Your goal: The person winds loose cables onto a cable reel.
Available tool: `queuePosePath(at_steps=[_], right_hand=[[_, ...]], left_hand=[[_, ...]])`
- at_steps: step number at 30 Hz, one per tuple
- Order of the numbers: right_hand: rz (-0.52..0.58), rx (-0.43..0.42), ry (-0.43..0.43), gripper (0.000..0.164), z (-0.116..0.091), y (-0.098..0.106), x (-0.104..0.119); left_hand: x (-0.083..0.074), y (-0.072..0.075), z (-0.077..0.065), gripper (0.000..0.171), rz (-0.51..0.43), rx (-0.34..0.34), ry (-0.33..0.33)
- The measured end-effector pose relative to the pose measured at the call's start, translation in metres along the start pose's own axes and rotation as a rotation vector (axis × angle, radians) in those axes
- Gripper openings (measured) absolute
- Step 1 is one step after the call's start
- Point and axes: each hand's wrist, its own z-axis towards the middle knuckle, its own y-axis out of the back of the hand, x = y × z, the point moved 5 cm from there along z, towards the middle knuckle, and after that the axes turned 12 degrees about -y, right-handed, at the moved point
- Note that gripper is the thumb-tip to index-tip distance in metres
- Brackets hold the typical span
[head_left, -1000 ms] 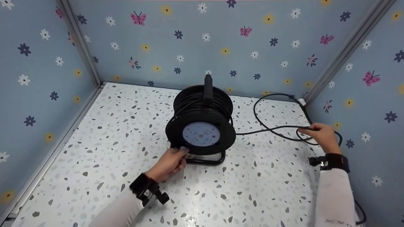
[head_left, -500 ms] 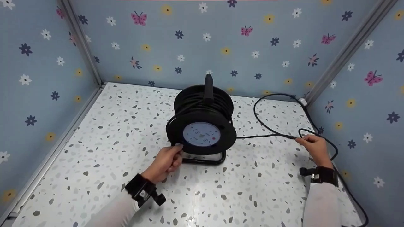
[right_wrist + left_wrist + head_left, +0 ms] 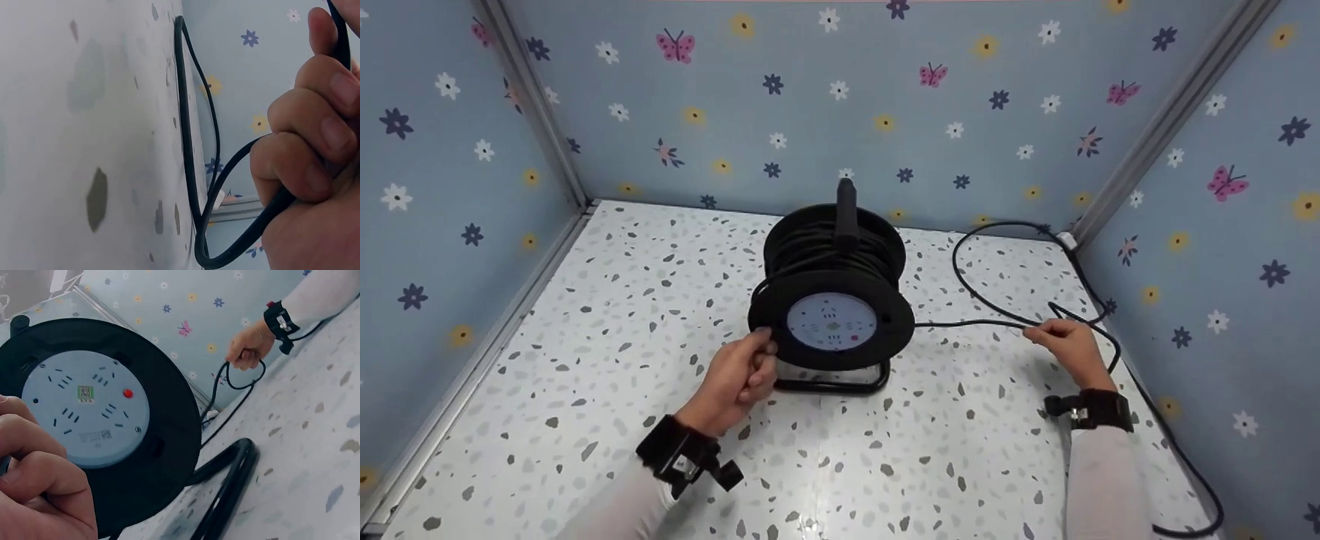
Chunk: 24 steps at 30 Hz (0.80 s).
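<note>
Holding the reel (image 3: pixel 832 322), standing on the worktop (image 3: pixel 960 457), by its front left edge with the curled left grip (image 3: pixel 735 381). Clasping the cord (image 3: pixel 187 135) in the closed right grip (image 3: pixel 1069 350), right of the reel.

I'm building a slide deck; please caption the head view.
Left hand at the edge of a black cable reel, right hand holding the cable running from it.

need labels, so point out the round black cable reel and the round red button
round black cable reel (image 3: pixel 832 283), head view, upper front flange
round red button (image 3: pixel 128 393), left wrist view, middle of its face
</note>
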Motion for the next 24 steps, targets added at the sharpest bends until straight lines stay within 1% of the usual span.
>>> queuePosePath(at_steps=[2,3,8,10,13,16,20,24], right_hand=[[0.002,0.017,0.0,0.037,-0.001,-0.002,0.002],[0.004,0.035,0.007,0.035,-0.004,-0.004,0.007],[-0.012,0.067,0.056,0.031,-0.001,-0.015,0.012],[-0.016,0.07,0.073,0.031,0.003,-0.021,0.009],[-0.007,0.105,0.073,0.029,0.002,-0.03,0.016],[-0.019,0.126,0.079,0.023,0.001,-0.039,0.022],[-0.028,0.156,0.092,0.018,0.002,-0.054,0.029],[-0.06,0.194,0.112,0.016,0.004,-0.068,0.035]], left_hand=[[-0.004,-0.005,0.002,0.028,-0.032,0.02,-0.001],[-0.006,-0.007,0.002,0.028,-0.042,0.032,-0.003],[-0.016,-0.018,0.005,0.03,-0.064,0.077,-0.006],[-0.021,-0.023,0.007,0.03,-0.089,0.09,-0.018],[-0.029,-0.031,0.01,0.031,-0.139,0.114,-0.044],[-0.036,-0.039,0.012,0.031,-0.146,0.141,-0.064],[-0.042,-0.047,0.014,0.031,-0.145,0.144,-0.079],[-0.046,-0.053,0.015,0.031,-0.147,0.141,-0.093]])
